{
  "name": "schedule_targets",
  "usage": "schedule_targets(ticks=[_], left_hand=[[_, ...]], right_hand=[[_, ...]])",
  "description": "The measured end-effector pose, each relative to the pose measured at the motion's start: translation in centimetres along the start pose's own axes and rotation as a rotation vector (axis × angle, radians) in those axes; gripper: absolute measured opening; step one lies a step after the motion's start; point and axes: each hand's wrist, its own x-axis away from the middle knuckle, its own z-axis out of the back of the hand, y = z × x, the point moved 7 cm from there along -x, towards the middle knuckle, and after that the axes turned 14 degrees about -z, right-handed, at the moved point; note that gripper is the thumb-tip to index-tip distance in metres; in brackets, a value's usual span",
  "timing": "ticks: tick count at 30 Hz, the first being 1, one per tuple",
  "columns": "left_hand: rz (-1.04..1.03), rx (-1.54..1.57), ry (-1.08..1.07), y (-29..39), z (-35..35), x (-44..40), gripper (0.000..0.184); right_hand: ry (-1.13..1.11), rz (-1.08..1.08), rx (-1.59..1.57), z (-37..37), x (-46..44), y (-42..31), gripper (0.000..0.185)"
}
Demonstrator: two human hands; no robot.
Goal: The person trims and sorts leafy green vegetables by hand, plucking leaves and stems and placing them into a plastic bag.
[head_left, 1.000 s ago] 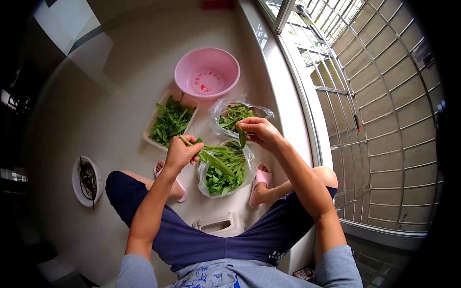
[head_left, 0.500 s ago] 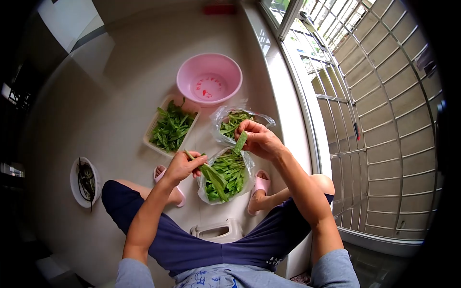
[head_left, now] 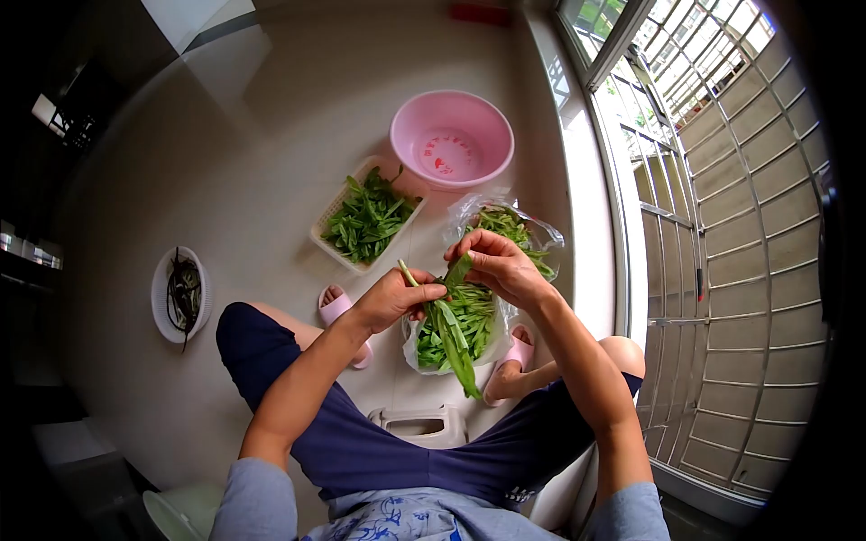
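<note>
Head view: two hands nearly meet above a bag of greens. The left hand is closed around leafy green stalks; the right hand has its thumb and fingers pinched on a leaf just beside them. Two plastic bags stand on the floor: the front bag below the hands, the rear bag beyond it. One tray of leaves and one pink basin stand side by side farther off; one white basket, holding dark strips, sits at left. A wide stretch of floor separates basket from tray, whereas a narrow strip separates the rear bag from the ledge at right.
</note>
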Motion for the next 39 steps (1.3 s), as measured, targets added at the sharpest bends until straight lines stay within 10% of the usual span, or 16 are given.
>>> schedule_targets(ticks=[18,27,39], left_hand=[[-0.016,0.042,0.491,-1.8,8.7,2.5,0.013],[0.000,-0.058,0.411,-2.5,10.1,3.7,0.017],[-0.153,-0.040,0.615,0.2,11.2,4.4,0.016]], right_hand=[[0.243,0.254,0.583,-8.2,-5.0,-1.3,0.004],[0.497,0.572,0.989,-6.6,-10.9,-5.1,0.029],[0.239,0.140,1.043,-8.5,-6.5,-2.2,0.011]])
